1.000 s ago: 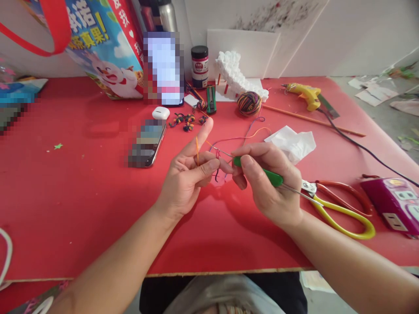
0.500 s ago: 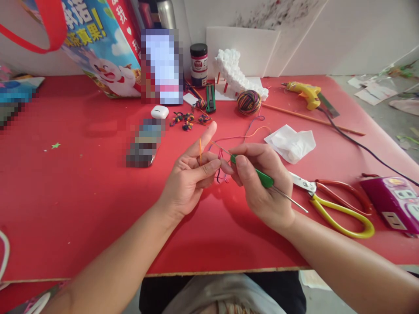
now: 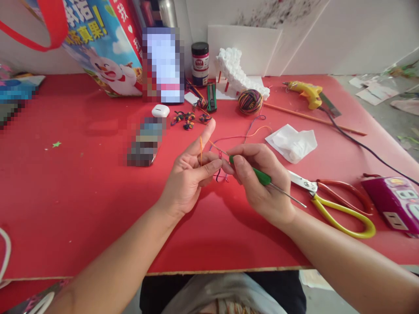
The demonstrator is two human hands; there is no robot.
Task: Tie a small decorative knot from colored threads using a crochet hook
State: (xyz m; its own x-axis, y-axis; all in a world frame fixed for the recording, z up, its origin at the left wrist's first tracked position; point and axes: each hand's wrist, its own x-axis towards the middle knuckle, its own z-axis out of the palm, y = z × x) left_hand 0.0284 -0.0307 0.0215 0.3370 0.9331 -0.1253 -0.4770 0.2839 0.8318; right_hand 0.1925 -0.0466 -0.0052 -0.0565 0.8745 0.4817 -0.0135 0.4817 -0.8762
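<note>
pinching pink yarn stitches [image 3: 220, 155] in left hand [image 3: 183, 185], index finger [image 3: 208, 131] apart | clamping green-handled crochet hook [image 3: 262, 176] in right hand [image 3: 270, 198] | tensioning orange yarn [image 3: 201, 150]

head view | above table [image 3: 88, 196]'s near edge | facing forward, down | close range

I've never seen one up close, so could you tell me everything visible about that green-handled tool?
The green-handled tool has a smooth grip, plastic by its look, with thin, silvery shafts showing at both ends. The right hand grips it above the table, slanting down to the right. Its front end meets the pink-orange yarn by the left hand; the tip's shape is too small to make out. The bare rear end points toward the cutters.
</note>
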